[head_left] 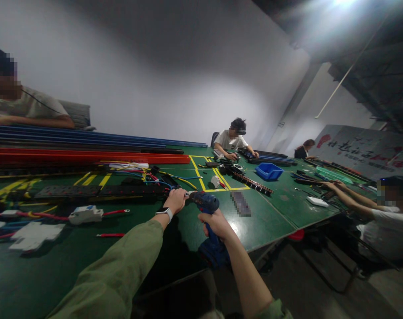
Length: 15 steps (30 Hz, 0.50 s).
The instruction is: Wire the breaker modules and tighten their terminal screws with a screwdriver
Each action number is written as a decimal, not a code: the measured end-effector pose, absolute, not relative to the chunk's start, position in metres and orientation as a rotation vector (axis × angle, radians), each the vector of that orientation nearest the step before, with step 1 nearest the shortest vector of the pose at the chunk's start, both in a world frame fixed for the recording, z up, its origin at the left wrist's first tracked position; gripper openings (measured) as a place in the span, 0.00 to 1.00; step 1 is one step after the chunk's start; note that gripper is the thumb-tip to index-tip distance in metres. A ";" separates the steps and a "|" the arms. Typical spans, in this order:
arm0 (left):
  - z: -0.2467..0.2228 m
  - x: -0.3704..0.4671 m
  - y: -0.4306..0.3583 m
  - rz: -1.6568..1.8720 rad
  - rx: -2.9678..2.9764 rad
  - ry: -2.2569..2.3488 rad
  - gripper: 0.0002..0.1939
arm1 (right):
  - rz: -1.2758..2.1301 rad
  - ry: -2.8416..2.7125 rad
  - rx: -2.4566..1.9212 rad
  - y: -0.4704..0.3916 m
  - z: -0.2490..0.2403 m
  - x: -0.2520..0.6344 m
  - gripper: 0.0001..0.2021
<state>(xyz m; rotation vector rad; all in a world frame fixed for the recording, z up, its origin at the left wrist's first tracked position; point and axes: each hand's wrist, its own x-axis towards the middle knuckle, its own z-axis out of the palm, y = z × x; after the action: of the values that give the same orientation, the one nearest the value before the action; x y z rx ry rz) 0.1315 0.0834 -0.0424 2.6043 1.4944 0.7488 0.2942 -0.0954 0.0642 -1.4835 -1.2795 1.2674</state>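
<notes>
Both hands work near the green worktop's [121, 248] front edge. Right hand [216, 223] grips a blue drill [208, 208]; left hand [176, 199] curls closed against its front, beside a black strip [98, 191].

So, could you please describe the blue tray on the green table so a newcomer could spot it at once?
Start at the green table and find the yellow taped rectangle at its far end. Just right of it sits the blue tray, the only open, bright blue box there.

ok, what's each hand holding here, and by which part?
Right hand grips the blue cordless drill by its handle. Left hand rests at the drill's nose, beside the black strip; what it holds cannot be told.
</notes>
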 end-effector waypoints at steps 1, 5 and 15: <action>-0.042 0.132 0.083 0.747 2.602 1.497 0.12 | 1.256 -1.278 -1.468 -0.096 0.063 0.294 0.08; -0.042 0.131 0.082 0.754 2.609 1.496 0.12 | 1.245 -1.290 -1.439 -0.096 0.060 0.296 0.08; -0.043 0.131 0.084 0.761 2.616 1.500 0.12 | 1.231 -1.310 -1.470 -0.097 0.061 0.295 0.07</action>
<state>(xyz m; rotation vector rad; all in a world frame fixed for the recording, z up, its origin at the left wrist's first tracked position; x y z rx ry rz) 0.1312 0.0840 -0.0432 2.6158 1.5004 0.7605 0.2947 -0.0970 0.0608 -1.4698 -1.3105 1.2313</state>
